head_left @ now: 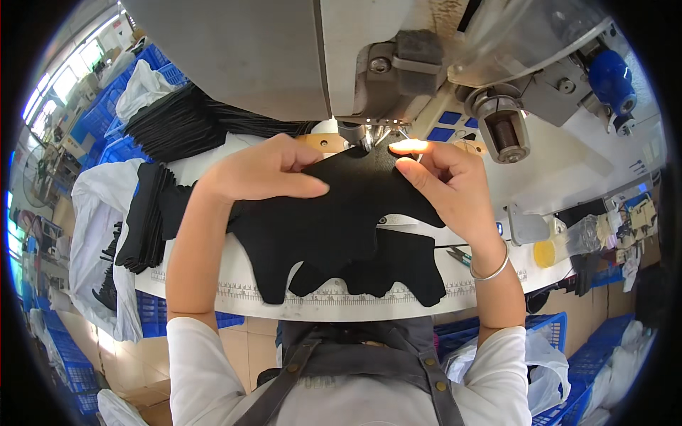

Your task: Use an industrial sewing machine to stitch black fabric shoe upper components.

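Note:
A black fabric piece (320,220) with cut-out curved edges lies across the sewing machine's bed, its far end under the lit needle area (376,135). My left hand (266,170) is over the fabric's left side, thumb stretched out and apart from the fingers, some fingertips hidden. On the other side, my right hand (451,177) has thumb and forefinger closed at the fabric's edge, close beside the presser foot. A metal bangle (491,264) is on my right wrist. The sewing machine head (234,57) covers part of the far area.
Stacks of black fabric pieces (174,124) lie at the far left, and more (142,220) on a white bag. Small scissors (458,254) rest right of the fabric. A ruler strip (245,292) runs along the front edge. A brown thread bobbin (506,138) stands far right.

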A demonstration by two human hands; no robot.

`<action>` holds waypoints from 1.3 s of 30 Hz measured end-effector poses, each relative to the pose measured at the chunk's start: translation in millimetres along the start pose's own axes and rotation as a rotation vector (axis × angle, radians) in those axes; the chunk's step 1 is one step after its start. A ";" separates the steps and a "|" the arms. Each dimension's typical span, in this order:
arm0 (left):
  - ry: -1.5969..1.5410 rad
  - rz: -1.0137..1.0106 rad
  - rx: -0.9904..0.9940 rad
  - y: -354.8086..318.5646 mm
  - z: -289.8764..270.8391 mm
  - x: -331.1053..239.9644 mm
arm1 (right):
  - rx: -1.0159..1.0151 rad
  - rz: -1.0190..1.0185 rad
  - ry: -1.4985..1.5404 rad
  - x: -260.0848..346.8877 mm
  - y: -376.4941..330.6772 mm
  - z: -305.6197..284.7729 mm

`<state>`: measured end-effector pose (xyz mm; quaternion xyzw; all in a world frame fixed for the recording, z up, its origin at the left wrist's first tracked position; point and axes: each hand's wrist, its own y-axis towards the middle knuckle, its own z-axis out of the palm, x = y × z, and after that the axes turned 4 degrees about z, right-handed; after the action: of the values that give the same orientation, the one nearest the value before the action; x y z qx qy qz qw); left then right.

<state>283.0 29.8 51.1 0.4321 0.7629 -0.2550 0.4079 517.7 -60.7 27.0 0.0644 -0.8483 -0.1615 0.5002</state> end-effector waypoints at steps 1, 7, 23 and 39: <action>0.001 -0.001 0.002 -3.2 -2.7 2.8 | -0.003 0.015 -0.020 1.2 -0.1 -0.7; -0.215 -0.101 -0.136 -10.3 10.9 9.0 | -0.327 -0.406 -0.400 4.8 -10.1 3.6; -0.635 -0.084 -0.380 -8.2 51.6 -4.1 | -0.277 -0.445 -0.318 5.4 -70.9 12.9; -0.471 -0.071 -0.335 -20.1 58.2 -2.1 | 0.137 -0.068 0.160 11.5 -89.1 16.7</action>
<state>289.6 -24.2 22.3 0.2605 0.6935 -0.2328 0.6301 492.9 -144.1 -1.2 0.1399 -0.8120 -0.1142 0.5550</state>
